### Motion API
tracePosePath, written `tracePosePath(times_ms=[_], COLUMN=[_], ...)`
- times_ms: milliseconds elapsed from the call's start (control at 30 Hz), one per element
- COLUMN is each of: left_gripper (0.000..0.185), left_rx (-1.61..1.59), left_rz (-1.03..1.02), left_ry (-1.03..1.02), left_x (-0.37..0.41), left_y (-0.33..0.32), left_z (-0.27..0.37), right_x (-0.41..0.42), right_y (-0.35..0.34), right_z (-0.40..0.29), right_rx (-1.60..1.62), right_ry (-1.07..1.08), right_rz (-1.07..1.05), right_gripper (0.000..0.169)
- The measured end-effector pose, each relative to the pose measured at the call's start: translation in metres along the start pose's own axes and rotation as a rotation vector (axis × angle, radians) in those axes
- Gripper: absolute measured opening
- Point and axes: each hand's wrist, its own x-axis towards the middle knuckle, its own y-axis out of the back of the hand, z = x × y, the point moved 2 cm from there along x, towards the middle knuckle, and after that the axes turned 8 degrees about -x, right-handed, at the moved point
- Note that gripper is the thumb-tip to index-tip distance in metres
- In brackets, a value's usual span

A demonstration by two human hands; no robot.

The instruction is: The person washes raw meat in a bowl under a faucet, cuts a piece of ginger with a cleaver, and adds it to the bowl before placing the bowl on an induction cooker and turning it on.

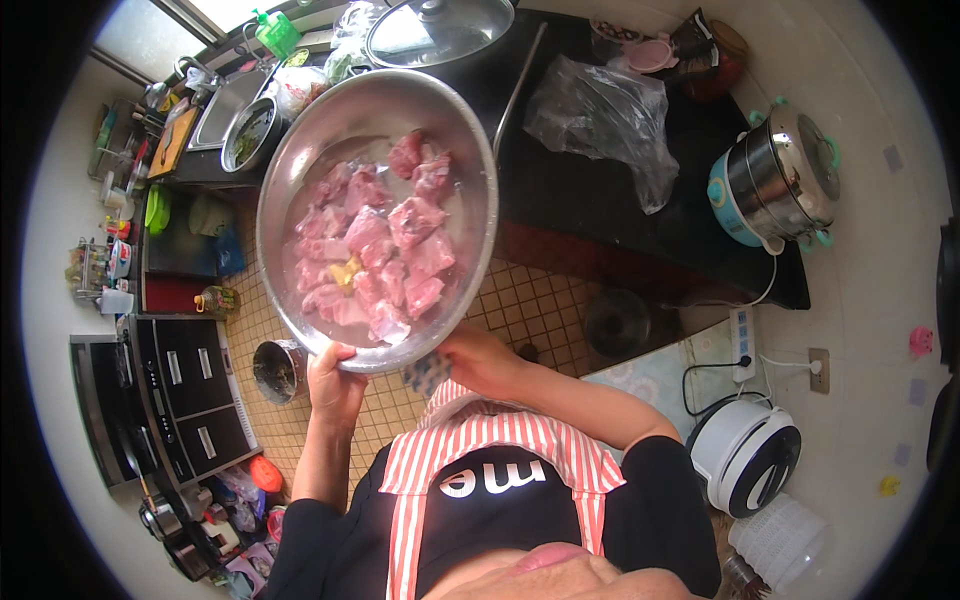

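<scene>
A large stainless steel basin (480, 247) is held up before me, tilted so that its inside faces me. Pieces of raw meat on the bone (367, 232) lie in it, apparently in shallow liquid. A yellow piece, perhaps ginger (346, 271), sits among them. With its thumb over the near rim, my left hand (334, 375) grips the basin at the lower left. My right hand (472, 358) supports it at the lower right; its fingers are partly hidden behind the metal.
A crumpled clear plastic bag (600, 112) and an electric steamer (772, 176) stand on the black counter (585, 195) ahead right. Beyond the basin is a glass-lidded pan (442, 30). Left are a bowl of greens (251, 135) and a sink (225, 112). A bin (279, 371) stands on the tiled floor.
</scene>
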Motion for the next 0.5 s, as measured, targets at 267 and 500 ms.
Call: tracePosePath(times_ms=[267, 500], left_gripper=[0.029, 0.028], left_rx=[-0.039, -0.072], left_rz=[0.048, 0.101], left_ry=[-0.121, -0.141], left_x=[0.032, 0.074], left_y=[0.053, 0.045], left_z=[0.039, 0.085], right_x=[0.031, 0.059], right_y=[0.107, 0.092], right_z=[-0.126, -0.219], right_rx=[-0.817, -2.059], right_ry=[0.276, -0.063], right_rz=[0.565, 1.137], right_gripper=[0.040, 0.052])
